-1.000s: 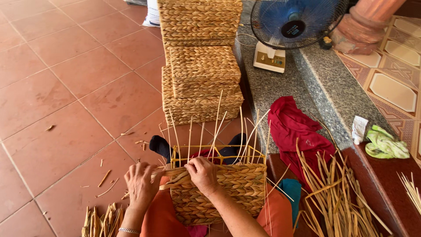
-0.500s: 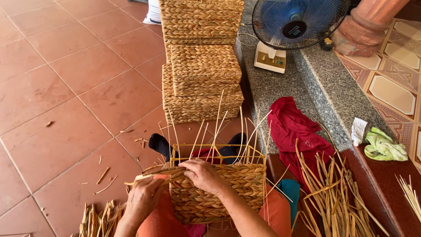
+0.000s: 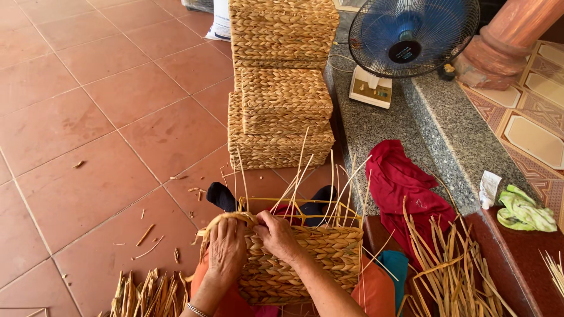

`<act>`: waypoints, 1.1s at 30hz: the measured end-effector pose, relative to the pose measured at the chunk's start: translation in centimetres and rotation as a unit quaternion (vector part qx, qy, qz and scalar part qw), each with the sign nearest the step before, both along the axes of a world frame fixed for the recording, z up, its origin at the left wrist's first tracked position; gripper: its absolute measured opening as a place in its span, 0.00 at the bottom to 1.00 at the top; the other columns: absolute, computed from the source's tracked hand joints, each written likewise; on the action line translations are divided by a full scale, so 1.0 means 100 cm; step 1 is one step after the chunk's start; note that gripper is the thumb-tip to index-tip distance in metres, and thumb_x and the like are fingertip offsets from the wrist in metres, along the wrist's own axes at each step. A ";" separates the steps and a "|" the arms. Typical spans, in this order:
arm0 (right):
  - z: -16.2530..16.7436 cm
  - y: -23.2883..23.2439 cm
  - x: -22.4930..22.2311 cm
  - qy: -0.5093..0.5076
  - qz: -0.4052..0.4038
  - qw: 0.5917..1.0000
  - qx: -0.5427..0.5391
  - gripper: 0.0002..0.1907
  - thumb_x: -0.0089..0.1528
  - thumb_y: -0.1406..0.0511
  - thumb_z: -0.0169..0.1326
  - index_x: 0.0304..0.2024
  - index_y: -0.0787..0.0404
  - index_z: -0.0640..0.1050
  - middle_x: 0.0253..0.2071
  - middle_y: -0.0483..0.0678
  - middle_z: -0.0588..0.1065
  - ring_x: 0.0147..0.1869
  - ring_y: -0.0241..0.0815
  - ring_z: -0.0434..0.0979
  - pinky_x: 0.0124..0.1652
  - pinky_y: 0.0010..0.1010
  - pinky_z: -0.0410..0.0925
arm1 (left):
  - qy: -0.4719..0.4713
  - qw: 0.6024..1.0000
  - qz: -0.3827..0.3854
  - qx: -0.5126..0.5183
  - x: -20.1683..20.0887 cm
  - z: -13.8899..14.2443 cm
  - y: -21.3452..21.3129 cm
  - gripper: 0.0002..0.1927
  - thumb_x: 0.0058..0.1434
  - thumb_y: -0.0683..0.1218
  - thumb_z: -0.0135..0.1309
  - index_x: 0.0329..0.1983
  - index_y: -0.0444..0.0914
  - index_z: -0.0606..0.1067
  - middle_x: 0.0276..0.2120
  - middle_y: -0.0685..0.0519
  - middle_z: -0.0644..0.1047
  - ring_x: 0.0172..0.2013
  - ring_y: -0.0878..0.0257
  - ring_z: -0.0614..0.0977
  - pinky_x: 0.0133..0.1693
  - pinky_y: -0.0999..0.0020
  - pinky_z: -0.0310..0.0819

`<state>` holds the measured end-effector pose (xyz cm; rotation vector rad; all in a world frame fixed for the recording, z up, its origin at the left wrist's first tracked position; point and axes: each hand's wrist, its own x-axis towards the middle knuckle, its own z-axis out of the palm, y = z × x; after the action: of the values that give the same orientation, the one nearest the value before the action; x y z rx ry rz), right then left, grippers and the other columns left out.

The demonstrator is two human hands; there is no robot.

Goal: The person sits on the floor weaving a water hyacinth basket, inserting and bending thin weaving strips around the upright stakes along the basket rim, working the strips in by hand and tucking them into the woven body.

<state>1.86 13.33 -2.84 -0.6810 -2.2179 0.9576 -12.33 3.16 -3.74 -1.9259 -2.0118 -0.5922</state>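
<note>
A half-woven straw basket [image 3: 317,258] on a thin yellow wire frame rests on my lap, with loose upright strands sticking out of its top. My left hand [image 3: 226,249] grips a thick twisted straw strand [image 3: 232,218] that arches over the basket's left top corner. My right hand [image 3: 276,235] presses on the same strand at the basket's top edge, fingers curled on it. Both hands touch each other at the corner.
Finished woven baskets [image 3: 282,88] are stacked ahead on the red tiled floor. A blue fan [image 3: 405,41] stands on a grey stone ledge. A red cloth [image 3: 405,182], a green rag [image 3: 526,211] and bundles of loose straw [image 3: 452,270] lie to the right; straw scraps [image 3: 147,293] lie at lower left.
My left hand has moved right from the basket's side up to its left top corner, bending the strand over the edge. My right hand stayed at the top edge.
</note>
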 end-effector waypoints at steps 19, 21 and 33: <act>-0.004 -0.005 -0.006 0.008 -0.073 0.997 -0.016 0.05 0.63 0.71 0.58 0.42 0.65 0.77 0.34 0.50 0.80 0.32 0.43 0.82 0.30 0.35 0.73 | -0.887 0.453 0.071 0.052 -0.041 -0.032 0.009 0.16 0.71 0.49 0.35 0.47 0.34 0.71 0.29 0.41 0.79 0.31 0.49 0.85 0.38 0.53 0.86; -0.004 -0.007 -0.011 0.032 -0.088 0.994 0.055 0.06 0.61 0.71 0.62 0.40 0.65 0.78 0.33 0.51 0.80 0.32 0.44 0.82 0.31 0.34 0.74 | -0.917 0.393 0.055 0.049 -0.036 -0.031 -0.006 0.18 0.73 0.52 0.33 0.43 0.34 0.68 0.27 0.39 0.78 0.33 0.47 0.86 0.41 0.50 0.86; -0.019 0.004 -0.013 -0.056 0.041 0.993 0.099 0.03 0.60 0.69 0.61 0.35 0.64 0.82 0.30 0.51 0.80 0.32 0.42 0.81 0.36 0.33 0.76 | -0.406 0.904 -0.095 0.096 -0.056 0.033 -0.022 0.30 0.59 0.42 0.52 0.67 0.36 0.67 0.61 0.43 0.75 0.63 0.48 0.72 0.60 0.48 0.65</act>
<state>0.51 13.77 -4.72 -0.5689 -2.4173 0.7398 -17.89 0.99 -0.45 -1.9361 -2.0501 -1.8189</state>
